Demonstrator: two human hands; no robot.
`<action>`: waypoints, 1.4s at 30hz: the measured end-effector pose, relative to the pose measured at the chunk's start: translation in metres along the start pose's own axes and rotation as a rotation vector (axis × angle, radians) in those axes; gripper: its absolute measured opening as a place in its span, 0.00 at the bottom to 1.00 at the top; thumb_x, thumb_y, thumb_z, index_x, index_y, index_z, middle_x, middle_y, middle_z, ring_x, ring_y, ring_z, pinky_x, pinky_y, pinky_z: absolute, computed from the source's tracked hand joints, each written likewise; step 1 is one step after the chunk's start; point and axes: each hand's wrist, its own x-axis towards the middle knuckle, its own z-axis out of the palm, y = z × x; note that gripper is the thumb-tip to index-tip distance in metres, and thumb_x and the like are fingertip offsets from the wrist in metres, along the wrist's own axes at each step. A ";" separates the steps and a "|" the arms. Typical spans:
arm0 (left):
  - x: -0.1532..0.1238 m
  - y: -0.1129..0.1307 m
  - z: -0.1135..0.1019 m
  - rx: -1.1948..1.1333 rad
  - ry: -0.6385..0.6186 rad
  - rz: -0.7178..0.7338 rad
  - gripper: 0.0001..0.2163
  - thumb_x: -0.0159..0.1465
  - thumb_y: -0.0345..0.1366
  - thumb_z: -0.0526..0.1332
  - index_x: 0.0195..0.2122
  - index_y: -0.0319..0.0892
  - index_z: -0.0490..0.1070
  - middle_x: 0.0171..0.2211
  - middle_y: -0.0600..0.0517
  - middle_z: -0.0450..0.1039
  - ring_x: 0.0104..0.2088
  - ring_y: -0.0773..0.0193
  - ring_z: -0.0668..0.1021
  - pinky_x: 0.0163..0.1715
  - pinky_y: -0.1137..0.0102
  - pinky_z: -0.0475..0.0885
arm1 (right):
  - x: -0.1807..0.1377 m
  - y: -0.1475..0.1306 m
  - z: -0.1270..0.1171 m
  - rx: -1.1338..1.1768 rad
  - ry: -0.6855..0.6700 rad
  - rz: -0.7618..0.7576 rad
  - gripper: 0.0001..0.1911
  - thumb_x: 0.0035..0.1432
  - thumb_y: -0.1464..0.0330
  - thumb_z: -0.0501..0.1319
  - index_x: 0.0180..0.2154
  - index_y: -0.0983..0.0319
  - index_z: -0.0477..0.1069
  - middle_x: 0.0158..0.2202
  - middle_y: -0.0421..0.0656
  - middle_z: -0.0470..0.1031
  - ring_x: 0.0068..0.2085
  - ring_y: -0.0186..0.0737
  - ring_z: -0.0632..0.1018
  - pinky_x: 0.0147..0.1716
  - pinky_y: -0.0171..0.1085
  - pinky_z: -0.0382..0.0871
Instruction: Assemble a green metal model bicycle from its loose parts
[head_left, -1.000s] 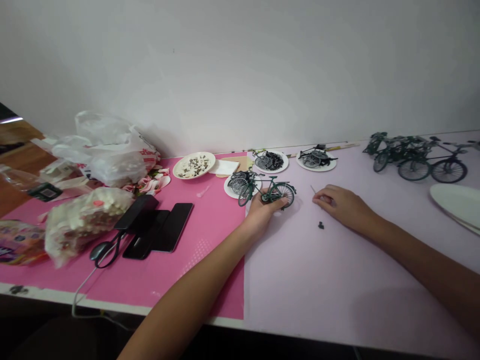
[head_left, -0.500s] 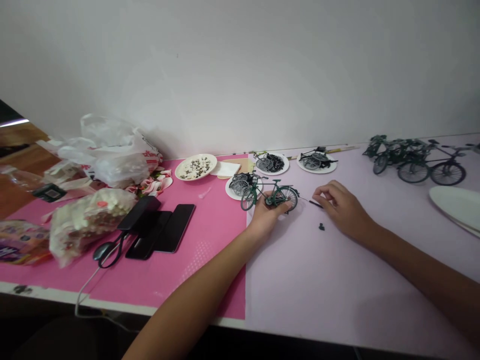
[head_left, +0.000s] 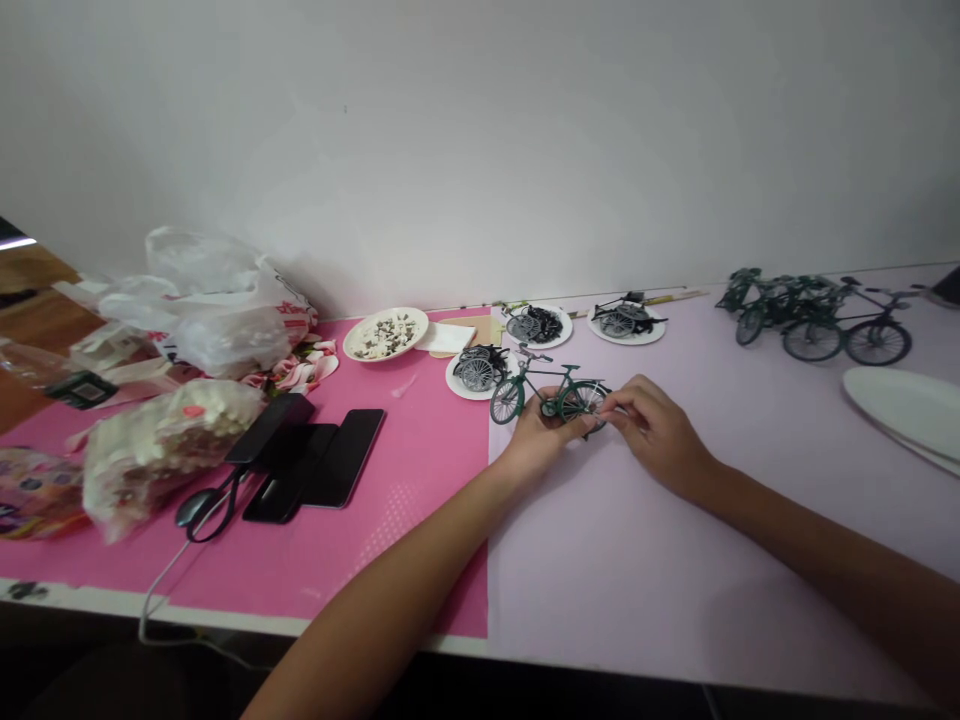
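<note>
A dark green miniature bicycle (head_left: 551, 390) is held upright above the table by my left hand (head_left: 541, 430), its fingers wrapped round the lower frame and the thumb near the rear wheel. My right hand (head_left: 654, 432) is closed in a pinch at the right edge of that rear wheel. Whatever lies between its fingertips is too small and covered to make out. Just behind the bicycle, a small white plate (head_left: 452, 383) bears grey and black bicycle parts (head_left: 481, 368).
Two more plates of dark parts (head_left: 534, 325) (head_left: 627, 318) stand along the wall, left of several finished miniature bicycles (head_left: 814, 315). White oval plates (head_left: 904, 405) lie at right. Phones (head_left: 349, 460), a cream bowl (head_left: 386, 335) and plastic bags (head_left: 217, 300) occupy the pink left side.
My right hand has moved left to the rear wheel. The thin dark stick it held and the small dark piece on the table no longer show. The bicycle has shifted slightly right.
</note>
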 end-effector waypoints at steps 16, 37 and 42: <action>0.002 0.003 0.000 -0.009 -0.073 -0.036 0.26 0.46 0.33 0.79 0.42 0.43 0.68 0.36 0.52 0.77 0.38 0.61 0.79 0.42 0.65 0.69 | 0.001 0.002 -0.001 0.073 -0.025 0.000 0.10 0.69 0.62 0.60 0.36 0.55 0.77 0.34 0.43 0.68 0.31 0.41 0.71 0.30 0.42 0.69; 0.007 -0.008 -0.004 0.044 -0.047 -0.034 0.28 0.45 0.32 0.78 0.43 0.44 0.66 0.35 0.53 0.76 0.35 0.63 0.77 0.39 0.67 0.68 | 0.000 0.011 -0.003 0.125 -0.056 0.077 0.10 0.66 0.59 0.65 0.34 0.55 0.79 0.33 0.41 0.68 0.28 0.38 0.68 0.27 0.39 0.66; 0.008 -0.010 -0.004 0.021 -0.041 -0.037 0.28 0.45 0.31 0.78 0.43 0.44 0.66 0.35 0.53 0.76 0.36 0.64 0.77 0.41 0.66 0.69 | -0.001 0.008 -0.004 0.129 -0.052 0.084 0.09 0.65 0.58 0.66 0.34 0.55 0.79 0.33 0.41 0.69 0.28 0.38 0.68 0.27 0.39 0.66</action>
